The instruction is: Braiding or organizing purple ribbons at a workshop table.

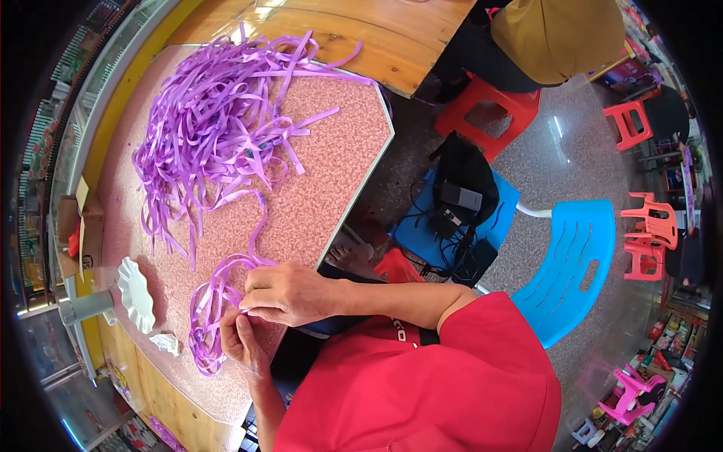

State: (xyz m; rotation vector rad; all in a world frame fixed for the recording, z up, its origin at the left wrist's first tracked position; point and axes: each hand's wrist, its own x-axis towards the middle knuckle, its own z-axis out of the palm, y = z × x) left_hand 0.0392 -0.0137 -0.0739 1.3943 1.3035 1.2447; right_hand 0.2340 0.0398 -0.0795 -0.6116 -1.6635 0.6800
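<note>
Purple ribbon is pinched between both of my hands, close to the near edge of the pink speckled table. My right hand (294,292) has its fingers closed on the ribbon from above. Just below it, my left hand (245,343) grips the same ribbon with thumb and fingertips almost touching the right hand's. A loose looped bundle of purple ribbon (200,331) lies beside the left hand, and one strand runs up from it. Farther off, a large tangled heap of purple ribbons (203,124) covers the far part of the table. The exact spot being gripped is mostly hidden by fingers.
On the left stand a white scalloped dish (136,295), a crumpled white tissue (166,344) and a cardboard box (90,233). A blue chair (568,264) holding a black bag (463,181) and cables is at right. Another person (557,38) sits by a red stool (493,113).
</note>
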